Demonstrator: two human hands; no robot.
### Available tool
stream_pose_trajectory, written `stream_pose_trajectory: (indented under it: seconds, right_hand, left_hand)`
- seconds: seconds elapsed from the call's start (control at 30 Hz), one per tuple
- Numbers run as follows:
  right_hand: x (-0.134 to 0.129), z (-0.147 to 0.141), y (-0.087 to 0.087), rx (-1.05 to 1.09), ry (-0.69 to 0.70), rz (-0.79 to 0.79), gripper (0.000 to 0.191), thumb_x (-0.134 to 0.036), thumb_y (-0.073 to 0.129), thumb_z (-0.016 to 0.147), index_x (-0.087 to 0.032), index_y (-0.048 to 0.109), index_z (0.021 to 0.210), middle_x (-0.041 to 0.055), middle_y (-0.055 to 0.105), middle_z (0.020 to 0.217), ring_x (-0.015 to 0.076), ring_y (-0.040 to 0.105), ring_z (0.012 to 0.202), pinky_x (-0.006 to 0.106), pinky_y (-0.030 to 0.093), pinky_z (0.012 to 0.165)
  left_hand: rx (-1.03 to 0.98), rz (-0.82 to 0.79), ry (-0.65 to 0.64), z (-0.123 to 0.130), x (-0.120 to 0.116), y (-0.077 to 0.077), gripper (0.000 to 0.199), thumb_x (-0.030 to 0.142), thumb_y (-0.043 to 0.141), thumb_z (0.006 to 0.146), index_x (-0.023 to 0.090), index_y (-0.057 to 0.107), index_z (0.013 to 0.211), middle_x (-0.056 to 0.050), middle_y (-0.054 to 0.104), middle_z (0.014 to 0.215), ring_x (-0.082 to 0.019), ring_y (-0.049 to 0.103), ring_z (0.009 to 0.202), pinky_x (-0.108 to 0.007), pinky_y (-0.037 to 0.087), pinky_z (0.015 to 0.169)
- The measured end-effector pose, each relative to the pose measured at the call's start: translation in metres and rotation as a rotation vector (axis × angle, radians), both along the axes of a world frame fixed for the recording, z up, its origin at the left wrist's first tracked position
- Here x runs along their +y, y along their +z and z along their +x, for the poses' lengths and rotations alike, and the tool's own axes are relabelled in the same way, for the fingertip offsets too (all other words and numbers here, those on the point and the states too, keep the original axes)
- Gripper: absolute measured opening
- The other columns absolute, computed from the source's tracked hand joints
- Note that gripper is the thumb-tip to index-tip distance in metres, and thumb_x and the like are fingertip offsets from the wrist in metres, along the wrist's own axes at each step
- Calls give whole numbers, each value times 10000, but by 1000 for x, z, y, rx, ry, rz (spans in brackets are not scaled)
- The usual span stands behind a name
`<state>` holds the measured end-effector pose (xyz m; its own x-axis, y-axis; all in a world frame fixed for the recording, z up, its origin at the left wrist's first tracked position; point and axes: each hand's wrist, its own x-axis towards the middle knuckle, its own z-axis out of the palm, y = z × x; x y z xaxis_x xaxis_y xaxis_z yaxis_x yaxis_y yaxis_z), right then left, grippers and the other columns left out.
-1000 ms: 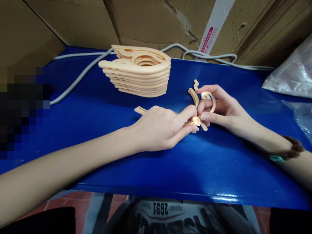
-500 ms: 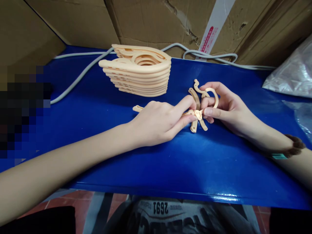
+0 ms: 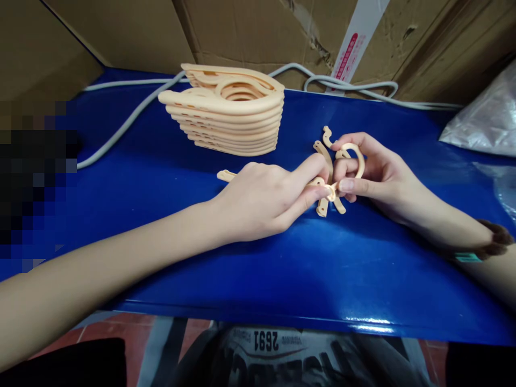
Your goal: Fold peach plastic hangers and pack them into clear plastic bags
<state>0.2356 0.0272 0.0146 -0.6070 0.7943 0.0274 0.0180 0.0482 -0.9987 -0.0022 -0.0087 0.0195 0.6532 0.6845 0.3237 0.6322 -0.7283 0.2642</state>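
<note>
My left hand is closed on a beige plastic hanger arm, whose far end sticks out behind the knuckles. Thumb and forefinger pinch it near its rounded joint. Facing it, my right hand grips a beige hanger hook, the curved part standing up between the fingers. The two parts meet at a round joint between both thumbs. Under and behind the hands lie several loose beige hanger pieces, partly hidden. A wavy end shows above the right fingertips; I cannot tell which piece it belongs to.
A stack of folded beige hangers stands behind my left hand on the blue tabletop. A grey cable runs along the back by cardboard. Clear plastic bags lie at the right.
At the joint between my thumbs, the round end has turned from facing up to tilted. My left fingertips sit slightly closer to the right ones. The whole view has shifted a little.
</note>
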Motion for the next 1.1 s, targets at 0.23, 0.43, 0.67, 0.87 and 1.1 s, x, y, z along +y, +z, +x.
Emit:
stream_pose_trajectory:
  seconds: [0.23,0.43,0.67,0.87,1.1]
  right_hand:
    - [-1,-1,3,-13,5,7,437,-209,819,845,-249,552,1189,-95,658,759,68,625,582,204,505,522]
    - [-4,-2,1,-76,15,68,412,-227,803,866,-263,531,1173,-94,655,773,83,633,587,235,526,549]
    - [-6,-2,1,-141,8,109,414,-300,812,869,-287,536,1179,-71,639,765,115,641,578,271,529,555]
    - [-6,-1,0,-160,10,132,421,-298,810,869,-294,528,1182,-69,664,782,125,662,600,274,528,546]
    - [-6,-1,1,-145,24,138,410,-263,794,888,-283,520,1193,-75,648,777,119,663,595,276,523,545]
  left_hand:
    - [18,-13,12,1,-1,0,274,370,378,1097,199,582,1164,64,607,614,-144,567,486,-254,261,497]
    - [101,-32,17,1,0,-5,338,399,350,1086,183,604,1143,42,619,607,-151,596,495,-257,215,493]
    - [168,8,37,3,0,-10,360,432,362,1077,195,634,1074,23,638,597,-170,627,506,-258,213,478]
    - [254,0,45,5,-1,-3,348,422,384,1074,195,648,1088,6,659,612,-201,658,540,-268,216,479]
    - [297,11,61,7,0,-4,354,416,372,1080,191,645,1093,-3,671,624,-204,658,537,-268,179,483]
